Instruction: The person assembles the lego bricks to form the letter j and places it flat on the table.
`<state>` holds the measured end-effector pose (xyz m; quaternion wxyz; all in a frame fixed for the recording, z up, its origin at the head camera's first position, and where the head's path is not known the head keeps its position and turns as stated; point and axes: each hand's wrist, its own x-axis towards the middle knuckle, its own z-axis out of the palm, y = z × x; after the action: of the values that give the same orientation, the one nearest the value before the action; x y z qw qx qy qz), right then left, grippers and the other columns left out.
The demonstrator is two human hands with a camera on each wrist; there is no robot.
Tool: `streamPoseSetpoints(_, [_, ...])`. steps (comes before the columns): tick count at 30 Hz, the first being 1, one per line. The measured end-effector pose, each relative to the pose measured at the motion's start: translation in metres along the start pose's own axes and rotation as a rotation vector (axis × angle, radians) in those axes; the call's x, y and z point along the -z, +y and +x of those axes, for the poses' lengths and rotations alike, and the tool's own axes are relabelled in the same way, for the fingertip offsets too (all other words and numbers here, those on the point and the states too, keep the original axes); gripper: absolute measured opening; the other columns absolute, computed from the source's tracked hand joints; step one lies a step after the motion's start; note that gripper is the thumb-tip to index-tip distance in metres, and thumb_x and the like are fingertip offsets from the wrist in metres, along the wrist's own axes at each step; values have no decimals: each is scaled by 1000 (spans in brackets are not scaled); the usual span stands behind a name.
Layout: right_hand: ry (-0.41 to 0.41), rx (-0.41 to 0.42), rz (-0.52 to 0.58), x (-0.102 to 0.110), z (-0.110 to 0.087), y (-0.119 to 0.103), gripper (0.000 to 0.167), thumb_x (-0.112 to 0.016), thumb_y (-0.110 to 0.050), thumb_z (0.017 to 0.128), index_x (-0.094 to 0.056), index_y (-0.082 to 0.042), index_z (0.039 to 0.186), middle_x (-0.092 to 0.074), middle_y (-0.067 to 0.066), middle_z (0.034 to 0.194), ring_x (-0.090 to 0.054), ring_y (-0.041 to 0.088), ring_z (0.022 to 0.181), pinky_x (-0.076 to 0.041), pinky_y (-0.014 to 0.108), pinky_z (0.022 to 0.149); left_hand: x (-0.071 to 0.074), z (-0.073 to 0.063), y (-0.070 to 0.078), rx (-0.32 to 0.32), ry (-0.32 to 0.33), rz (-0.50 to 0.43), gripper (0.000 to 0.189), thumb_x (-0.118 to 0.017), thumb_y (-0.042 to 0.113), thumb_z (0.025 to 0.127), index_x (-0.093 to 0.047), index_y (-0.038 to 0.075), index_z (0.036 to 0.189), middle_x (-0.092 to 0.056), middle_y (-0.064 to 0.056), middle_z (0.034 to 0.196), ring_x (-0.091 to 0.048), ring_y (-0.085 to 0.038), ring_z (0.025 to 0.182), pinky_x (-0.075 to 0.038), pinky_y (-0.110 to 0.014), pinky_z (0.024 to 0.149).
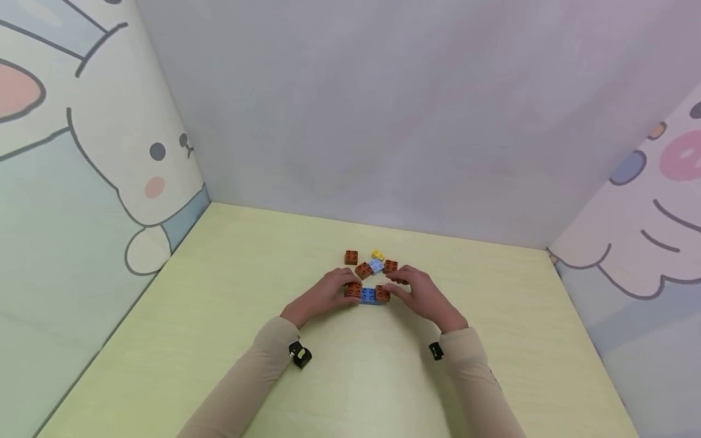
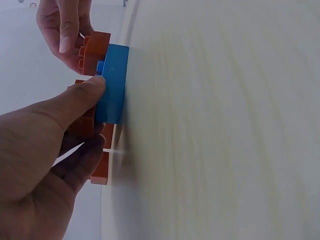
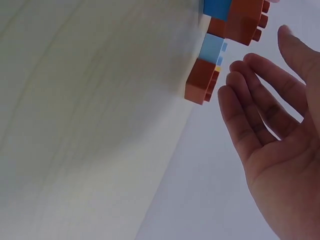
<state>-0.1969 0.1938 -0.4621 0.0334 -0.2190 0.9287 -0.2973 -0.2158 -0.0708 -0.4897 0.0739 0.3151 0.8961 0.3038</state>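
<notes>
A blue toy brick (image 1: 368, 295) lies on the table with a reddish-brown brick (image 1: 354, 290) on its left end and another reddish-brown brick (image 1: 382, 294) on its right end. Blue studs show between the two. My left hand (image 1: 327, 292) pinches the left end of this stack, its thumb (image 2: 92, 87) on the near side and its fingers behind. Beside the right end is my right hand (image 1: 424, 296), its fingers loosely bent. In the right wrist view, nothing lies between that hand's thumb and fingers (image 3: 240, 120), which stand apart from the bricks.
Just behind the stack lie several loose bricks: a reddish-brown one (image 1: 352, 257) at the left, another reddish-brown one (image 1: 364, 270), a light blue one (image 1: 376, 266), a small yellow one (image 1: 378, 255) and a reddish-brown one (image 1: 390, 266) near the right fingers. Walls bound the pale table (image 1: 246, 255).
</notes>
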Motion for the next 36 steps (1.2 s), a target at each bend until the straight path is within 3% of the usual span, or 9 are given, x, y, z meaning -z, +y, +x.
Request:
streamPoseSetpoints(5, [58,-8,-39,6,9,8,32,-67,-24,100,-71,-5,126,-70,12,115,-67,30,108,-56,50,94,1,1,3,29,-2,13,45,-81,29,89,-68,8,126,-67,-7,120,-61,-20,108,-52,-41,98])
streamPoseSetpoints(10, [73,-41,-99,8,22,13,34,-67,-21,100,-69,-1,127,-68,17,120,-66,34,111,-55,51,96,-4,1,7,75,-35,32,64,-80,40,88,-60,11,141,-60,-8,142,-55,-27,133,-46,-44,114])
streamPoseSetpoints(22, [3,-40,-125,0,40,18,36,-70,-24,98,-69,-3,127,-68,13,116,-65,30,110,-54,48,98,-20,11,13,-74,-48,-16,41,-69,38,98,-65,14,131,-68,0,129,-60,-16,122,-50,-37,107])
streamPoseSetpoints(36, [15,-50,-158,2,41,31,31,-69,-19,98,-69,-3,125,-69,14,117,-65,32,110,-53,49,99,-27,20,16,-47,-77,7,43,-64,38,101,-62,13,136,-60,-4,138,-56,-17,126,-48,-36,108])
